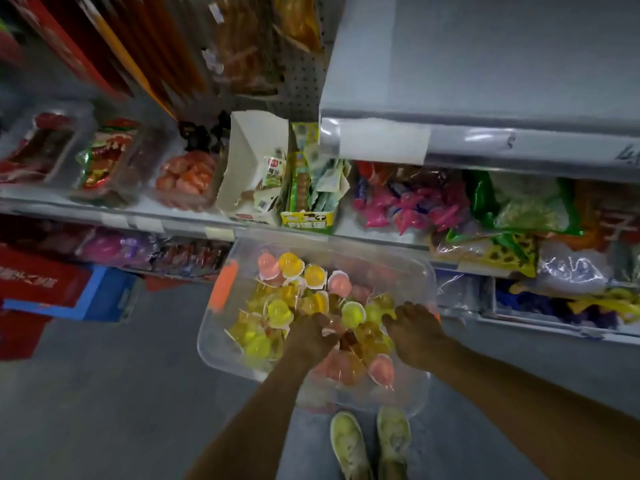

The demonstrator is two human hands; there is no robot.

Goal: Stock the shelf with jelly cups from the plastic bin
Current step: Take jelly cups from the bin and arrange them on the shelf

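Head view: the plastic bin (412, 275) lies between the shoes (349, 445) and the front of the shelf (104, 213).
Jelly cups (277, 311): loose heap of yellow, pink and amber cups inside the bin, thickest at centre and left.
Left hand (311, 336): knuckles up, fingers curled down into the heap; whether they enclose a cup cannot be told.
Right hand (414, 329): palm down on cups near the right wall; grip cannot be told.
Key relation: cups lie directly under both hands; the shelf is up and ahead, beyond the far rim.
Bin axis: appears left-to-right, parallel to the shelf front, with the orange latch (221, 287) at the left end.
Clearance: the upper tier (485, 81) overhangs at right. The tier below it is crowded with cardboard boxes (249, 168) and packets, and no free slot is evident.
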